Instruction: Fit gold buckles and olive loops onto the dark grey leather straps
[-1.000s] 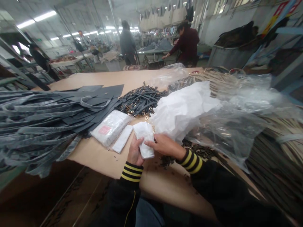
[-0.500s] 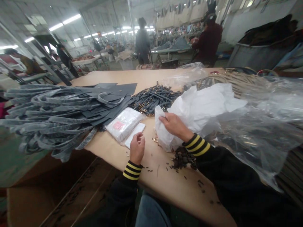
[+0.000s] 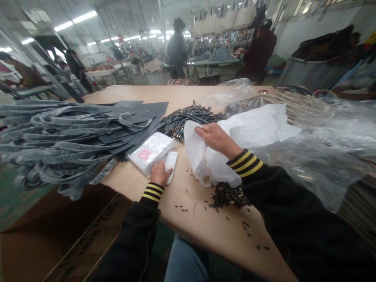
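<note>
My right hand (image 3: pixel 217 138) is closed on the near left edge of a thin white sheet (image 3: pixel 255 123), a crumpled tissue-like material, and lifts it off the table. My left hand (image 3: pixel 159 173) rests at the near edge of a clear plastic packet (image 3: pixel 152 150) with a pink label. Its fingers lie on the packet, and its thumb is spread to the right, over a small white slab (image 3: pixel 171 166). Under the raised sheet are gold buckles (image 3: pixel 205 179). Close below them is a heap of small dark pieces (image 3: pixel 227 196).
Dark flat pieces with grey denim straps (image 3: pixel 73 137) are piled on the left of the brown-covered table (image 3: pixel 182 231). A heap of dark buckled straps (image 3: pixel 190 119) lies behind the packet. Clear plastic sheeting (image 3: pixel 326 156) covers the right side. Several people stand farther back.
My left hand has moved left and down onto the packet's edge, and the white slab has turned more upright. My right hand has raised the sheet's edge slightly and shifted it left.
</note>
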Available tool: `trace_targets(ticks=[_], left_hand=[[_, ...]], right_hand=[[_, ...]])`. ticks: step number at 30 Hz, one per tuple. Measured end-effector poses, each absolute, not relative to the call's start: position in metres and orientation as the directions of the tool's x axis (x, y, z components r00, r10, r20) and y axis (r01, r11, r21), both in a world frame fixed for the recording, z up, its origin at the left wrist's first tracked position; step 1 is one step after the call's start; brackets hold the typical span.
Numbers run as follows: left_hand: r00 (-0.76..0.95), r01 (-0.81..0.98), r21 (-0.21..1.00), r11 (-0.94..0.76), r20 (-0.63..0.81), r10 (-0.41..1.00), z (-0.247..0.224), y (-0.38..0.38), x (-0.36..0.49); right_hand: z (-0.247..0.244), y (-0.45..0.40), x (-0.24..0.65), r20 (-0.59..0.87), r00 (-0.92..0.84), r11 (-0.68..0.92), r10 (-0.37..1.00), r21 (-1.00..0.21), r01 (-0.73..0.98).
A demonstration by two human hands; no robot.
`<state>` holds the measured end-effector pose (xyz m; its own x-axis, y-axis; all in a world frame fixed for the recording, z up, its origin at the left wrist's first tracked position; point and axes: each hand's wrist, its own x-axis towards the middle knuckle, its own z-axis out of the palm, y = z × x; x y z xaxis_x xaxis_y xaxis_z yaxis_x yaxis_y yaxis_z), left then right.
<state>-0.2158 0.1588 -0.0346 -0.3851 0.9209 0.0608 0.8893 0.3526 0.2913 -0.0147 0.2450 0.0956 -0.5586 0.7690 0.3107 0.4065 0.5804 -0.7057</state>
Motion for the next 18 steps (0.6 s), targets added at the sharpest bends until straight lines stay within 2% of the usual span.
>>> trace_targets(ticks=[4, 8, 11, 14, 18], left_hand=[[-0.391, 0.883, 0.286, 0.372, 0.008, 0.920, -0.032, 0.164, -0.217], [-0.346, 0.906, 0.285, 0.312, 0.076, 0.935, -0.023, 0.159, -0.201], [-0.286, 0.933, 0.265, 0.244, 0.135, 0.949, -0.019, 0.150, -0.186], [-0.236, 0.948, 0.249, 0.198, 0.131, 0.963, -0.019, 0.144, -0.177], [-0.264, 0.945, 0.232, 0.231, 0.121, 0.957, -0.022, 0.143, -0.175]], right_hand=[[0.102, 0.247, -0.013, 0.270, -0.587, 0.541, 0.764, -0.764, 0.353], [0.104, 0.249, -0.009, 0.248, -0.549, 0.469, 0.798, -0.827, 0.309], [0.103, 0.250, -0.005, 0.222, -0.533, 0.375, 0.817, -0.906, 0.197], [0.100, 0.252, -0.002, 0.167, -0.536, 0.276, 0.828, -0.952, 0.130], [0.098, 0.255, 0.002, 0.158, -0.496, 0.190, 0.854, -0.982, 0.015]])
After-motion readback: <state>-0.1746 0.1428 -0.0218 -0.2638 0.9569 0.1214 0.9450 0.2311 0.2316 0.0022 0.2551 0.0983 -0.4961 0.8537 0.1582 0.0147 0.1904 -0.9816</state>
